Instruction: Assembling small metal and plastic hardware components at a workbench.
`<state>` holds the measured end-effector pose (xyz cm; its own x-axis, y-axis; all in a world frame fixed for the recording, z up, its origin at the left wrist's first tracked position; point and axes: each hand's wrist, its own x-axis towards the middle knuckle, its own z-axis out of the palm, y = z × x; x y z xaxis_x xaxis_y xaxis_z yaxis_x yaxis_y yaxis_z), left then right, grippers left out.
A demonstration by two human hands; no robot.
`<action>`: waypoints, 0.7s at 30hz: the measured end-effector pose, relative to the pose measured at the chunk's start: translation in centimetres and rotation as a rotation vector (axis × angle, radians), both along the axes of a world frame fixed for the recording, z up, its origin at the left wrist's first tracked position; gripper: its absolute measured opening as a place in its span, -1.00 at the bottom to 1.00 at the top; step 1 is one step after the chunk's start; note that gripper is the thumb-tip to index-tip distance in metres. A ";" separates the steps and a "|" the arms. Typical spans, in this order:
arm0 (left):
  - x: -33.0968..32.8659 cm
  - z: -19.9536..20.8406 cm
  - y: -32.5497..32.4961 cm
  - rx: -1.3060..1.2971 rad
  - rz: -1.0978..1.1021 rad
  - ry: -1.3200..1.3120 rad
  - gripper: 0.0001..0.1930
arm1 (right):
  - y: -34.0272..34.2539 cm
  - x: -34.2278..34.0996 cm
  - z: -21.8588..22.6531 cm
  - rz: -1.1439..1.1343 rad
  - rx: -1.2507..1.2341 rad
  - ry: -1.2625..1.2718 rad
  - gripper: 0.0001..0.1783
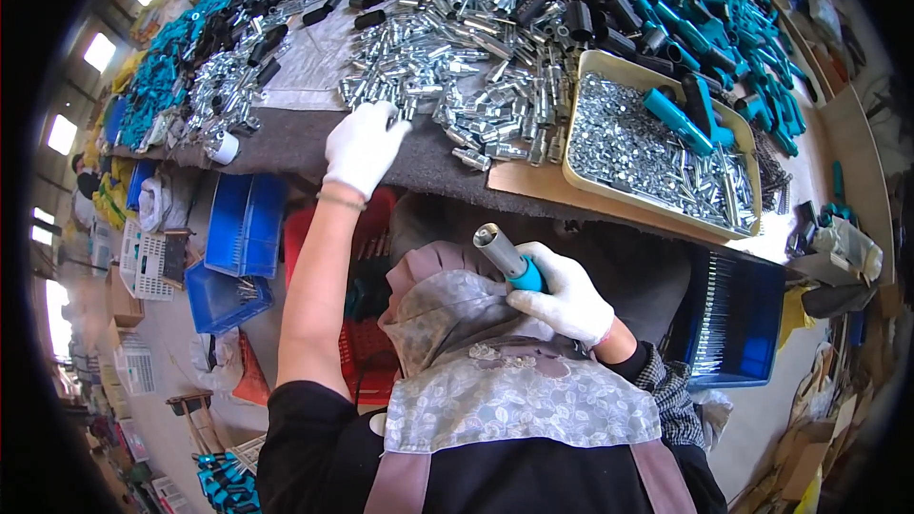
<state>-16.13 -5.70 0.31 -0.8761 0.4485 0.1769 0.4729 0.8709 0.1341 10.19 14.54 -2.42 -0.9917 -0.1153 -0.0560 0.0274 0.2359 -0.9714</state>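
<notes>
My left hand (367, 148), in a white glove, reaches to the near edge of a heap of shiny metal fittings (419, 62). Its fingers are bent and closed against the fittings; whatever is between the fingertips is hidden. Close to my apron, my right hand (566, 295), also gloved in white, is wrapped round a cylindrical tool with a grey metal barrel and teal body (505, 252). The barrel's open round end points up and to the left, away from the palm.
A shallow cream tray (574, 157) of small metal pieces, with teal handles on top, stands right of the heap. Teal and black parts (657, 14) are piled behind it. Blue bins (243, 228) and a red crate (367, 352) sit below the table's dark cloth edge (438, 162).
</notes>
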 end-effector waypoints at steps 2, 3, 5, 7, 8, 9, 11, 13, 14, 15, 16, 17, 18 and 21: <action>-0.6 -0.4 0.5 -0.057 0.073 -0.099 -0.63 | 0.2 0.6 -0.5 -0.046 -0.006 -0.026 -0.43; -1.3 -1.4 0.0 0.003 0.040 -0.043 -0.62 | 0.4 0.7 -0.3 -0.053 -0.004 -0.028 -0.43; -1.7 -2.4 -1.1 0.224 0.023 -0.096 -0.61 | 0.8 0.8 0.3 -0.043 -0.132 -0.100 -0.36; 0.3 -3.0 -1.7 0.670 -0.074 -0.358 -0.55 | 0.7 0.4 -0.1 -0.068 -0.108 -0.105 -0.33; 2.7 -2.3 -1.1 0.942 -0.086 -0.635 -0.51 | 0.7 0.0 -1.1 -0.095 -0.018 -0.022 -0.34; 4.9 -2.1 -0.7 1.246 -0.164 -0.937 -0.46 | 0.5 -0.3 -1.8 -0.116 0.072 0.060 -0.36; 10.0 -1.6 0.4 1.373 -0.193 -1.101 -0.47 | -0.1 -0.7 -2.4 -0.142 0.131 0.131 -0.38; 13.0 -2.2 1.2 1.257 -0.229 -0.986 -0.62 | -0.4 -1.0 -2.8 -0.167 0.326 0.266 -0.40; 13.7 -2.6 1.4 1.288 -0.206 -0.955 -0.65 | -0.5 -0.9 -3.0 -0.197 0.375 0.310 -0.42; 14.2 -2.9 1.5 1.317 -0.186 -0.926 -0.68 | -0.5 -0.8 -2.9 -0.203 0.374 0.304 -0.42; 14.6 -2.8 1.7 1.273 -0.137 -0.899 -0.70 | -0.4 -0.6 -2.5 -0.235 0.450 0.266 -0.42; 15.0 -3.5 1.7 1.323 -0.127 -0.912 -0.69 | -0.4 -0.4 -2.2 -0.267 0.526 0.227 -0.43; 15.4 -4.1 1.8 1.372 -0.117 -0.926 -0.69 | -0.3 -0.3 -2.1 -0.281 0.616 0.241 -0.43; 16.0 -4.4 2.7 1.402 -0.095 -0.925 -0.67 | -0.1 0.2 -1.6 -0.271 0.753 0.271 -0.42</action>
